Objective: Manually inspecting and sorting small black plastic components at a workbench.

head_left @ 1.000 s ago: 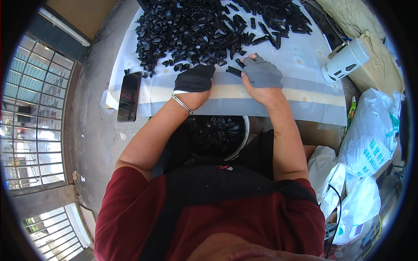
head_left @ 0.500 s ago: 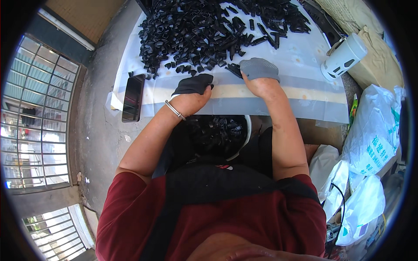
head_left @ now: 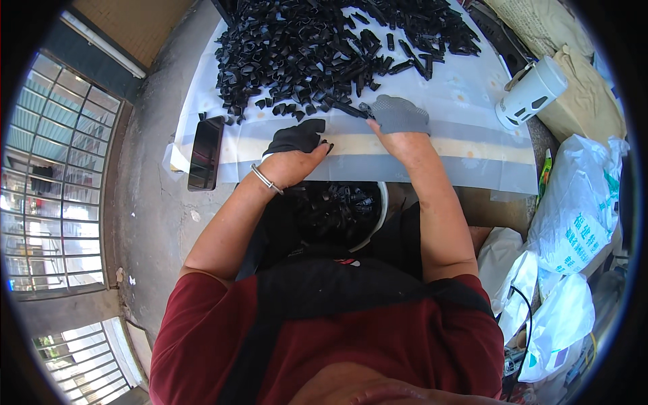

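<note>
A big heap of small black plastic pieces [head_left: 317, 47] lies on a white sheet [head_left: 466, 145] over the table. My left hand [head_left: 295, 140], in a black glove with a silver bracelet [head_left: 264, 179] at the wrist, is curled at the sheet's near edge, and a small black piece [head_left: 329, 144] pokes out by the thumb. My right hand [head_left: 399, 118], in a grey glove, rests at the heap's near edge and its fingertips pinch a black strip [head_left: 349, 107]. A round basin [head_left: 379, 214] holding more black pieces sits in my lap, just below both hands.
A dark phone [head_left: 204, 153] lies at the sheet's left edge. A white mug [head_left: 531, 91] stands to the right, with tan sacks [head_left: 587, 88] behind it. White plastic bags [head_left: 574, 216] crowd the floor on the right. Barred windows [head_left: 47, 175] line the left.
My left hand has drawn back from the heap toward the sheet's near edge. My right hand has shifted slightly left along the heap's edge.
</note>
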`<action>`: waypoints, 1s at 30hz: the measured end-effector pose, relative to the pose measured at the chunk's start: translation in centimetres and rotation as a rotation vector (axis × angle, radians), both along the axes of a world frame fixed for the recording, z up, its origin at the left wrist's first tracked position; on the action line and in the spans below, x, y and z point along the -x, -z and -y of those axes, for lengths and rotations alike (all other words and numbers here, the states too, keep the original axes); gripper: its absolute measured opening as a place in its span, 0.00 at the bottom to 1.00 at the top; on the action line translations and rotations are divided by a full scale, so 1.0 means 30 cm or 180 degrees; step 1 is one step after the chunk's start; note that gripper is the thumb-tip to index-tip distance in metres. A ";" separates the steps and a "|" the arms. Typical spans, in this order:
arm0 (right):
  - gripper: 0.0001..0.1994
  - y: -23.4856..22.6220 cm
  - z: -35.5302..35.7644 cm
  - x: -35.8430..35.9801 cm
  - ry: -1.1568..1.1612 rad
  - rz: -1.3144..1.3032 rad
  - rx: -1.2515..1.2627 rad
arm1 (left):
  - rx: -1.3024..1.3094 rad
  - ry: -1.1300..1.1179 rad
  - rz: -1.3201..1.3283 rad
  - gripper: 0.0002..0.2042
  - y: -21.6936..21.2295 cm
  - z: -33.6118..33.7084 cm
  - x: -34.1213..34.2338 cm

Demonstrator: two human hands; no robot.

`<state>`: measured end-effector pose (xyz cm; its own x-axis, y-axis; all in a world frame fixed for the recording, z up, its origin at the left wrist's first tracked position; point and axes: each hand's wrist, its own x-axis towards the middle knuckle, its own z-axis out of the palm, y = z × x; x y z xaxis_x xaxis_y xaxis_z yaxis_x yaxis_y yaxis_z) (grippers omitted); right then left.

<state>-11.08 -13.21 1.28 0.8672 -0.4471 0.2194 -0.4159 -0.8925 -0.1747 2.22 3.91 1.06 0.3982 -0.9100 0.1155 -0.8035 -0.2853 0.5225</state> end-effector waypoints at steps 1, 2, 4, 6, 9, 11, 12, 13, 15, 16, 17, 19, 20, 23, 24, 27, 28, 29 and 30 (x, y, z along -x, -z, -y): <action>0.13 -0.009 0.000 0.012 0.0021 0.0026 -0.0039 | -0.0218 -0.0023 -0.0169 0.18 -0.015 -0.005 0.000; 0.13 -0.027 -0.001 0.023 0.0004 0.0024 -0.0031 | -0.0209 -0.0040 -0.0172 0.18 -0.022 -0.012 0.000; 0.14 -0.061 -0.009 0.041 0.0360 -0.0276 -0.0391 | -0.0264 -0.0134 -0.0447 0.20 -0.028 -0.026 -0.003; 0.15 -0.019 -0.026 0.061 0.0071 0.0155 -0.0610 | -0.0211 0.0067 -0.0536 0.22 -0.026 -0.026 -0.006; 0.16 0.016 -0.112 0.078 -0.0652 0.0829 -0.1229 | -0.0132 0.0380 -0.0963 0.22 -0.067 -0.025 0.009; 0.16 0.008 -0.155 0.062 -0.1083 0.1067 -0.1621 | -0.0096 0.0494 -0.1306 0.22 -0.078 -0.025 0.013; 0.16 -0.012 -0.167 0.055 -0.1320 0.0952 -0.1473 | 0.0048 0.0597 -0.1240 0.21 -0.072 -0.026 0.008; 0.16 -0.022 -0.173 0.052 -0.1554 0.0836 -0.1323 | 0.0190 0.0702 -0.1174 0.21 -0.064 -0.027 0.004; 0.16 -0.019 -0.175 0.052 -0.1483 0.0804 -0.1124 | -0.0399 0.0446 -0.1513 0.20 -0.042 -0.038 -0.022; 0.16 -0.017 -0.175 0.051 -0.1400 0.0767 -0.0927 | -0.0992 0.0191 -0.1850 0.19 -0.023 -0.043 -0.031; 0.16 -0.018 -0.180 0.047 -0.1401 0.0767 -0.0926 | -0.0991 0.0191 -0.1850 0.19 0.019 -0.044 -0.031; 0.15 -0.012 -0.201 0.033 -0.1107 0.0979 -0.1284 | 0.0033 -0.0634 -0.3593 0.16 0.108 -0.050 -0.006; 0.15 -0.004 -0.207 0.029 -0.1095 0.0973 -0.1294 | 0.0019 -0.0632 -0.3601 0.16 0.096 -0.049 0.025; 0.14 0.007 -0.219 0.027 -0.1105 0.1295 -0.0992 | 0.1503 -0.0617 -0.3439 0.23 0.048 -0.019 0.127; 0.13 0.004 -0.214 0.036 -0.0972 0.1482 -0.1216 | 0.1508 -0.0623 -0.3444 0.23 0.037 -0.027 0.114; 0.13 -0.028 -0.179 0.070 -0.0892 0.1203 -0.1438 | 0.0570 -0.0420 -0.3021 0.22 -0.001 -0.053 0.062; 0.13 -0.037 -0.173 0.075 -0.0928 0.0741 -0.1424 | 0.0576 -0.0436 -0.3016 0.22 -0.005 -0.055 0.060; 0.13 -0.032 -0.175 0.076 -0.0918 0.0739 -0.1427 | 0.0692 -0.0362 -0.2533 0.21 -0.009 -0.054 0.062; 0.14 -0.024 -0.179 0.077 -0.0912 0.0866 -0.1162 | 0.0803 -0.0288 -0.2049 0.21 -0.014 -0.052 0.062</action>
<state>-13.39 -7.85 1.99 0.8991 -0.2901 0.3277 -0.0611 -0.8246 -0.5624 0.35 5.47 1.47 0.5315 -0.8464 0.0346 -0.2904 -0.1438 0.9460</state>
